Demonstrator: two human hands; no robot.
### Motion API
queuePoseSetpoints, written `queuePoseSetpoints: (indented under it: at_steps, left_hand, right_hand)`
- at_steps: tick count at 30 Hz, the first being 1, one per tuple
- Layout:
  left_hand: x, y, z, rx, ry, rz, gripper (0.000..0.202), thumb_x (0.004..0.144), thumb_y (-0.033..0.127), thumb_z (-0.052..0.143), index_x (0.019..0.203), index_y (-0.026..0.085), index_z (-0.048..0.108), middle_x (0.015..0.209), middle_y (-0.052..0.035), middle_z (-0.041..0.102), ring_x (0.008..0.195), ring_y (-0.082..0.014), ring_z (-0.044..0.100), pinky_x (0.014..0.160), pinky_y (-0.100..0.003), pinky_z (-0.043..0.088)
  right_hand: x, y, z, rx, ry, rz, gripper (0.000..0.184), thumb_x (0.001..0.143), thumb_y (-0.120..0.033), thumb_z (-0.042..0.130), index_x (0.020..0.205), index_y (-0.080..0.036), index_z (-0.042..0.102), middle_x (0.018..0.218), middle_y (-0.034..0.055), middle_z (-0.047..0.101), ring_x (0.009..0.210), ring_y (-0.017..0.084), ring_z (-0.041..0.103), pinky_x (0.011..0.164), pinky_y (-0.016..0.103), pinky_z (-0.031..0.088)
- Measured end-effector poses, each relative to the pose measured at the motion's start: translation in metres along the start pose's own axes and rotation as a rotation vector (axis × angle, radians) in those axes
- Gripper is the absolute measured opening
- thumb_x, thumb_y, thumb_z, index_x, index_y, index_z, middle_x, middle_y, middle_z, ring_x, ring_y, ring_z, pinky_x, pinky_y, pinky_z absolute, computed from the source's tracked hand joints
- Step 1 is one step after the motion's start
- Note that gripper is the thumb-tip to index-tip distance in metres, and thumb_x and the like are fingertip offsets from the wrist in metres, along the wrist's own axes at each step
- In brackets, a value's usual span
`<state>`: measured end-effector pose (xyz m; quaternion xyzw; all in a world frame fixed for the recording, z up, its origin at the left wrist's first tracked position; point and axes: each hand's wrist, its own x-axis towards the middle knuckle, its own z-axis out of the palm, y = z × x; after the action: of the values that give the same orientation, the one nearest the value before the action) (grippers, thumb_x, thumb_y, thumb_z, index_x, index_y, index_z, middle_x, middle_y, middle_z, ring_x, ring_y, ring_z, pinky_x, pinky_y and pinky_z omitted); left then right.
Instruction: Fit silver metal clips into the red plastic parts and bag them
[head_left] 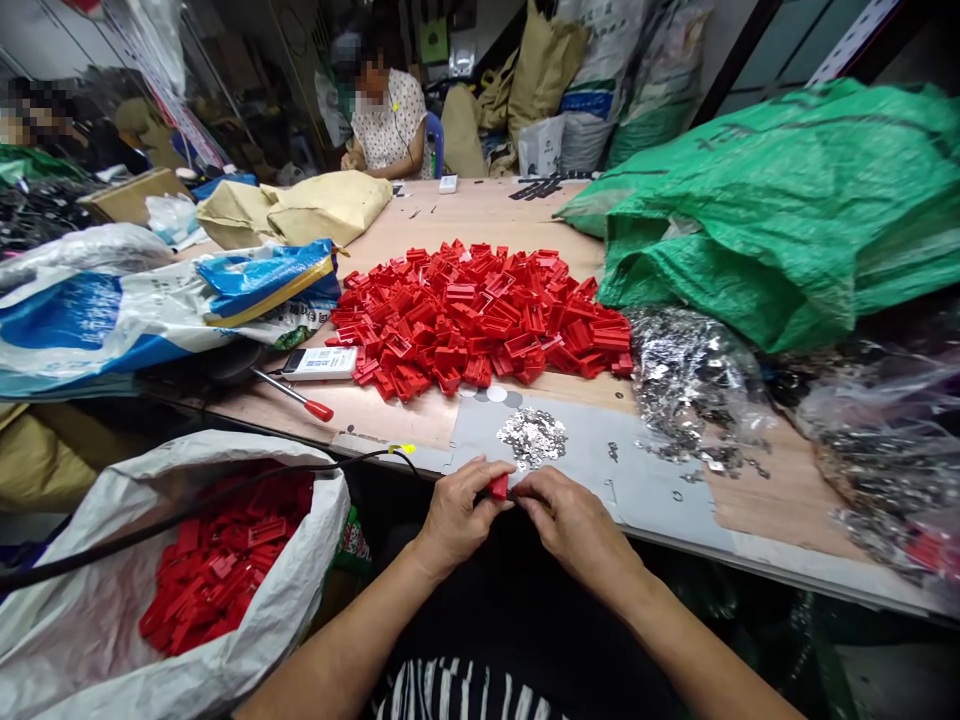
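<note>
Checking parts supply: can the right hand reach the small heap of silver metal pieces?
Probably yes: the right hand is near the heap, with nothing visibly between, though it seems occupied beside the small red plastic part.

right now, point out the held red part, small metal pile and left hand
Held red part (499, 487): head view, visible middle
Small metal pile (531, 438): head view, its centre
Left hand (457, 508): head view, back of hand

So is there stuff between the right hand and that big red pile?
Yes, a low heap of silvery metal bits lies on the grey sheet, between the right hand and the red pile.
</note>
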<state>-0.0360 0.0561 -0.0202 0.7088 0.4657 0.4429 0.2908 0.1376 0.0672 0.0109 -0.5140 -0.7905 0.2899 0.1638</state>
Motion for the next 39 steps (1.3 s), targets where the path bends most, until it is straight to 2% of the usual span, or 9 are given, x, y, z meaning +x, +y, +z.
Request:
queuePoseSetpoints:
  at_steps: [8,14,18,21,24,27,29,34,39]
  left_hand:
    - [-0.001,0.006,0.001,-0.044,0.016,-0.087,0.038,0.076,0.010,0.067,0.111,0.027,0.066,0.105,-0.0040,0.072,0.097,-0.0224,0.066,0.089,-0.036,0.051]
    - [-0.012,0.016,-0.005,-0.060,0.079,-0.119,0.027,0.077,0.013,0.068,0.101,0.023,0.064,0.097,-0.0030,0.070,0.088,-0.0194,0.064,0.085,-0.032,0.048]
    - [-0.019,0.022,-0.010,-0.129,0.124,-0.184,0.024,0.076,0.017,0.070,0.099,0.022,0.063,0.095,-0.0034,0.067,0.088,-0.0189,0.061,0.083,-0.031,0.046]
    - [-0.020,0.029,-0.010,-0.330,0.141,-0.281,0.024,0.076,0.020,0.071,0.099,0.020,0.062,0.093,-0.0028,0.066,0.086,-0.0173,0.061,0.083,-0.030,0.046]
    - [-0.020,0.039,-0.009,-0.718,0.157,-0.436,0.016,0.078,0.025,0.070,0.091,0.018,0.063,0.087,-0.0018,0.067,0.082,-0.0148,0.062,0.081,-0.027,0.047]
    - [-0.021,0.046,-0.010,-1.144,0.138,-0.605,0.019,0.077,0.027,0.073,0.073,0.015,0.058,0.082,-0.0025,0.069,0.084,-0.0155,0.066,0.084,-0.027,0.047]
    - [-0.022,0.047,-0.011,-1.327,0.106,-0.687,0.020,0.076,0.026,0.074,0.072,0.014,0.058,0.082,-0.0035,0.070,0.084,-0.0162,0.068,0.086,-0.028,0.048]
    - [-0.025,0.040,-0.010,-1.479,0.099,-0.811,0.015,0.082,0.024,0.068,0.092,0.012,0.064,0.089,-0.0060,0.072,0.085,-0.0166,0.070,0.090,-0.030,0.049]
    - [-0.026,0.039,-0.006,-1.555,0.093,-0.855,0.016,0.087,0.024,0.062,0.093,0.010,0.066,0.091,-0.0082,0.073,0.085,-0.0178,0.071,0.089,-0.031,0.051]
  right_hand:
    - [-0.003,-0.004,0.006,-0.063,0.054,-0.011,0.017,0.089,-0.013,0.045,0.090,-0.022,0.059,0.090,0.0027,0.061,0.082,0.018,0.061,0.074,0.030,0.047]
    - [-0.018,0.000,0.012,0.024,0.100,-0.065,0.019,0.093,-0.021,0.042,0.103,-0.024,0.058,0.095,0.0052,0.058,0.087,0.020,0.061,0.078,0.033,0.049]
    - [-0.028,-0.001,0.008,0.153,0.109,-0.076,0.017,0.095,-0.024,0.040,0.103,-0.024,0.055,0.099,0.0050,0.059,0.090,0.019,0.060,0.081,0.033,0.047]
    - [-0.033,-0.005,0.003,0.283,0.065,-0.047,0.016,0.096,-0.029,0.037,0.103,-0.024,0.051,0.088,0.0017,0.062,0.080,0.017,0.059,0.075,0.030,0.046]
    - [-0.036,-0.012,0.001,0.391,-0.002,-0.054,0.027,0.098,-0.032,0.035,0.121,-0.023,0.044,0.069,-0.0035,0.056,0.065,0.015,0.055,0.069,0.029,0.044]
    - [-0.036,-0.018,0.001,0.455,-0.065,-0.085,0.039,0.098,-0.034,0.034,0.136,-0.021,0.037,0.063,-0.0052,0.053,0.060,0.014,0.053,0.067,0.028,0.043]
    - [-0.036,-0.021,0.001,0.473,-0.085,-0.103,0.041,0.098,-0.035,0.034,0.136,-0.021,0.039,0.062,-0.0050,0.053,0.060,0.013,0.052,0.065,0.027,0.043]
    - [-0.033,-0.021,0.001,0.467,-0.052,-0.128,0.038,0.098,-0.037,0.037,0.131,-0.022,0.048,0.062,-0.0044,0.053,0.059,0.013,0.053,0.062,0.025,0.043]
    - [-0.033,-0.020,-0.001,0.438,-0.034,-0.136,0.037,0.097,-0.038,0.040,0.127,-0.021,0.052,0.061,-0.0041,0.054,0.056,0.013,0.053,0.059,0.024,0.043]
